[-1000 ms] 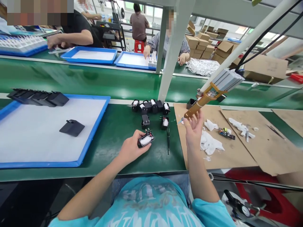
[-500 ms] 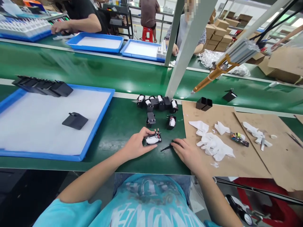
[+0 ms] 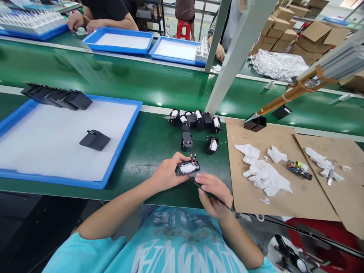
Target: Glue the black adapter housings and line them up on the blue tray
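My left hand [image 3: 167,173] grips a small black plastic case [image 3: 196,171] at its left side, open face up. Inside it lies a white wrapped part, with red wire and two metal pins at the far edge. Closed around thin black tweezers [image 3: 193,181], my right hand [image 3: 214,194] is just right of the case. The tweezers' tip reaches the near rim of the case; whether it touches the white part I cannot tell. Beyond my hands stand several similar black cases [image 3: 212,145] with white parts inside, some with black covers [image 3: 187,139] on top.
At left a blue-rimmed tray [image 3: 122,142] bears black cases. Cardboard [image 3: 241,201] at right carries crumpled white wipes [image 3: 267,178], a small circuit board [image 3: 299,169] and a blade [image 3: 330,176]. An orange-handled hanging tool [image 3: 287,96] and a metal post [image 3: 227,79] stand ahead. Co-workers sit beyond.
My right hand has lifted the tweezers from the table and brought them left to the case. The case stays in my left hand. The view has shifted slightly.
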